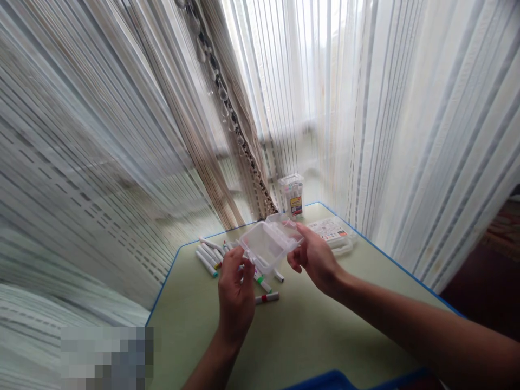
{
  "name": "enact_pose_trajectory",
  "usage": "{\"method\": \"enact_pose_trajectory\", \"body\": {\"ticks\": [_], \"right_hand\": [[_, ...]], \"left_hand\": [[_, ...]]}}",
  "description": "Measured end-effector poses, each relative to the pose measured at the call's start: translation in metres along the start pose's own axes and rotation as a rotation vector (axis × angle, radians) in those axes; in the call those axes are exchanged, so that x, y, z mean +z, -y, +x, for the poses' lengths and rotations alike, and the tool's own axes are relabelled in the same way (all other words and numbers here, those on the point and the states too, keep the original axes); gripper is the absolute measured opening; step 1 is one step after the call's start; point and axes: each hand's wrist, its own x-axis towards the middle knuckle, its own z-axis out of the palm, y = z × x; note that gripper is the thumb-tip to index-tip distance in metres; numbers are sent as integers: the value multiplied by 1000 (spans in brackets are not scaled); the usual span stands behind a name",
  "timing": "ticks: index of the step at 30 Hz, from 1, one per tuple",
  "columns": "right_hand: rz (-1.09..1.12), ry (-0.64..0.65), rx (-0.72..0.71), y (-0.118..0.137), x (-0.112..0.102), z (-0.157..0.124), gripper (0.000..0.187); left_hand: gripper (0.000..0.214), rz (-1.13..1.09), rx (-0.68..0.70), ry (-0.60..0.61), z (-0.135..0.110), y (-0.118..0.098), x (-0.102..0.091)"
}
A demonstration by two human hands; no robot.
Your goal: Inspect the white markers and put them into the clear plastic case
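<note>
Both my hands hold a clear plastic box (268, 245) up above a pale green table (300, 336). My left hand (235, 295) grips its near left corner with fingers curled. At the box's right edge, my right hand (314, 259) pinches it. Under and behind the box, several white markers (209, 254) with coloured caps lie loose on the table. One marker with a red band (267, 297) lies nearest to me.
A clear tub of markers (293, 195) stands upright at the table's far corner. A flat white case with a printed label (335, 234) lies at the far right. Striped sheer curtains hang close around the table's back edges. The table has a blue rim (162, 290).
</note>
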Motion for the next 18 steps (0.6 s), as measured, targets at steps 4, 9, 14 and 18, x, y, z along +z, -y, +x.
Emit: {"method": "enact_pose_trajectory", "body": {"ticks": [4, 9, 14, 18], "right_hand": [[-19, 0, -49, -3, -2, 3, 37], [-58, 63, -112, -9, -2, 2, 45], [-178, 55, -157, -10, 0, -2, 46], [-291, 35, -261, -2, -1, 1, 38]], "left_hand": [[40, 141, 129, 87, -6, -3, 2], [64, 387, 297, 130, -10, -1, 1], [64, 358, 253, 26, -3, 0, -3], [59, 269, 256, -45, 5, 1, -9]]}}
